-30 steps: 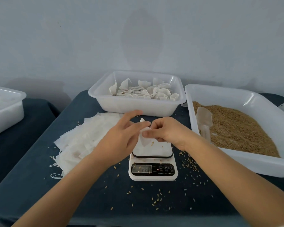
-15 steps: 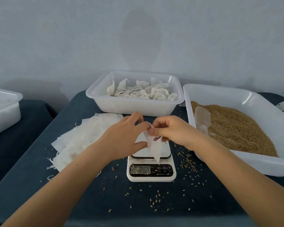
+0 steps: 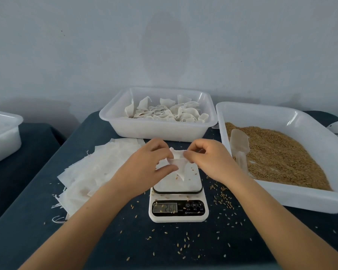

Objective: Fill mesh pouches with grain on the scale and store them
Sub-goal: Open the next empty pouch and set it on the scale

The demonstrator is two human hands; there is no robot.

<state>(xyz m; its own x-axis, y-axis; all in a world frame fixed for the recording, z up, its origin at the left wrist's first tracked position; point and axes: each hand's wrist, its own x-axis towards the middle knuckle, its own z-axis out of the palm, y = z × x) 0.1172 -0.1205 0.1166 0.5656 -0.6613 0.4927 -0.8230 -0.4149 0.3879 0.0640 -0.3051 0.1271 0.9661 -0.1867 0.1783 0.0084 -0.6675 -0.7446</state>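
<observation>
Above scale (image 3: 179, 199): left hand (image 3: 144, 168), right hand (image 3: 209, 160) both pinch mesh pouch (image 3: 179, 162) mouth.

A pale grey-blue wall (image 3: 164, 45) stands behind a table covered in dark cloth (image 3: 98, 240).

— From where is the scene seen?

— One view only is given, taken from the head of the person, so nothing is shared with a second view. The table (image 3: 47, 191) is looked at forward and down, from the near edge.

— How near?

— Close. Both forearms are seen entering from the bottom corners, and the hands are met just above the scale (image 3: 179, 210), which is set at the middle, slightly low.

— And farther off?

— The wall (image 3: 164, 45) is faced straight on and fills the upper half. A wide angle is shown: the tray (image 3: 310, 197) at the right is cut by the frame edge, as is the tub (image 3: 4, 137) at the left.
</observation>
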